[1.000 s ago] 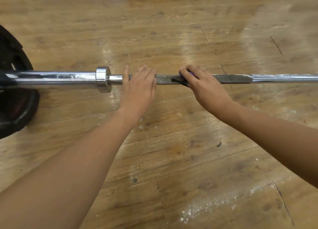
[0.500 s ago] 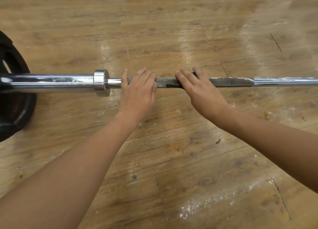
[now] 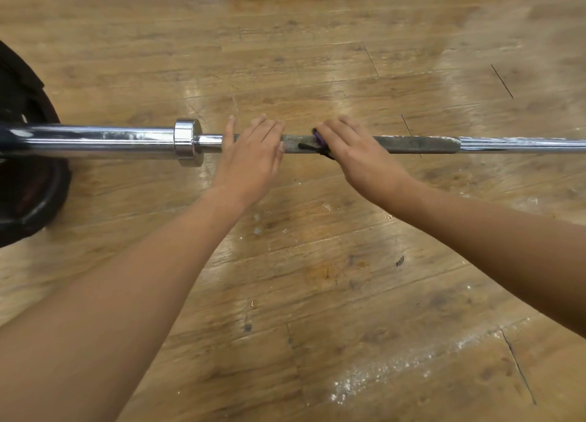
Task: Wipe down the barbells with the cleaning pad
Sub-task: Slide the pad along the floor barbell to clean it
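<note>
Inventory as I read it from the head view:

- Long steel barbell: I count one.
- Chrome ring-shaped collar: I count one.
- Black round weight plate: I count one. I cannot tell whether a second plate is stacked with it.
- Bare hands: I count two, one left hand and one right hand.
- Purple-and-black cleaning pad: I count one, mostly hidden.
- Brown wooden plank floor: one.
- Large scattered patch of white powder: I count one.
</note>
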Action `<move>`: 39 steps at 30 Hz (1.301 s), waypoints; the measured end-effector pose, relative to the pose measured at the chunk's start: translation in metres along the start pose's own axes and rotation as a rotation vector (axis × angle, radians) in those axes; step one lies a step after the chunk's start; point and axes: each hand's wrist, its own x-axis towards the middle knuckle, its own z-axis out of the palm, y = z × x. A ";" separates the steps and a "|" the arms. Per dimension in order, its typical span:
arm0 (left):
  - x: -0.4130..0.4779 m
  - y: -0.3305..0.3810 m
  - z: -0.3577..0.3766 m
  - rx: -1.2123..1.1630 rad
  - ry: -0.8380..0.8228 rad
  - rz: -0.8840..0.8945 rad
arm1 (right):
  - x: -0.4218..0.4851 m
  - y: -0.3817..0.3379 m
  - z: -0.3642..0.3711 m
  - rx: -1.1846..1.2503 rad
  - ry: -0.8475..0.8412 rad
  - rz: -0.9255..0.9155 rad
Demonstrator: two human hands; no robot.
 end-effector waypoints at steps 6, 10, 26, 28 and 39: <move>-0.024 -0.007 0.013 0.186 0.074 -0.053 | -0.003 0.013 0.007 -0.157 0.083 0.004; -0.012 -0.006 0.017 0.220 0.056 -0.084 | 0.023 0.014 0.021 -0.198 0.006 -0.110; 0.025 -0.008 0.016 0.117 0.034 -0.142 | 0.043 0.020 0.014 -0.180 0.119 -0.076; 0.030 -0.013 0.011 0.109 0.016 -0.128 | 0.041 0.030 0.013 -0.170 0.093 -0.073; 0.059 -0.020 0.004 0.135 -0.025 -0.129 | 0.075 0.018 0.017 -0.234 0.163 -0.007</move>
